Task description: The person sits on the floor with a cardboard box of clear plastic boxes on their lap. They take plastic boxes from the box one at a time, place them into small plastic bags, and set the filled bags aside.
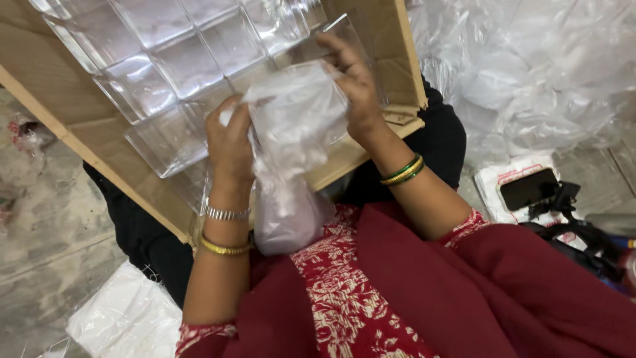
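Closest to me lies a dark red cloth with a white floral print, draped over the person's lap. Above it the left hand, with silver and gold bangles at its wrist, is closed on the edge of a crumpled clear plastic bag whose lower end hangs down to the lap. The right hand, green and gold bangles at its wrist, grips the bag's upper side. Behind the bag, an open brown cardboard box holds rows of clear square plastic containers. Off right, a black phone rests on the floor, with heaped clear plastic sheeting beyond.
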The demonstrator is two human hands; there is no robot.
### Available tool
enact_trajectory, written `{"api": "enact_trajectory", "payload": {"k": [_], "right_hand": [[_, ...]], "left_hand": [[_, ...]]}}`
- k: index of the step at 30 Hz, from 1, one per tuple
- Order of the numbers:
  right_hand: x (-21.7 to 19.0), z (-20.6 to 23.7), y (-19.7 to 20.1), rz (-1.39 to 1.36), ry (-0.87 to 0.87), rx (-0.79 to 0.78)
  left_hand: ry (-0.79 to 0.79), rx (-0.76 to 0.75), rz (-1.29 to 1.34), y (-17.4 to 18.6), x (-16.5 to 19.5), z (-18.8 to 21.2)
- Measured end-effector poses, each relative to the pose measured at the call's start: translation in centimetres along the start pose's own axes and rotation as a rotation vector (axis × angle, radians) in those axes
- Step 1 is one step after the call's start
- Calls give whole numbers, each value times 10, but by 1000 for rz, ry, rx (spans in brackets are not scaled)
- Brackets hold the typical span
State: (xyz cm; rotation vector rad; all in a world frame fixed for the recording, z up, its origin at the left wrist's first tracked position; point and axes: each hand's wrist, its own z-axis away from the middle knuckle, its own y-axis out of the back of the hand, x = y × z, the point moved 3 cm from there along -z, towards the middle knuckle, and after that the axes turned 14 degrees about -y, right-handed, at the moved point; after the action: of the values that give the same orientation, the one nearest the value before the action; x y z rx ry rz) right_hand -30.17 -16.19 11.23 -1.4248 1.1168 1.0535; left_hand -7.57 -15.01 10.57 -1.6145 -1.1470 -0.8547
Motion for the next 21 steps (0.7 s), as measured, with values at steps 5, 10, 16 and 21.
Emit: {"api": "enact_trajectory", "payload": {"k": [5,10,16,21], "right_hand": [[17,50,-14,-90,-138,-336],[34,105,-11,-92,-156,-269],[25,114,10,-389,-447,-242],[17,161,35,-567,-567,-562]], "left_hand": [[-23,-26,-140,-6,36,25],[164,-151,-206,-12,36,44],[321,-298,-143,-27,23,46],[343,-344,-471,-52,-2,46]]}}
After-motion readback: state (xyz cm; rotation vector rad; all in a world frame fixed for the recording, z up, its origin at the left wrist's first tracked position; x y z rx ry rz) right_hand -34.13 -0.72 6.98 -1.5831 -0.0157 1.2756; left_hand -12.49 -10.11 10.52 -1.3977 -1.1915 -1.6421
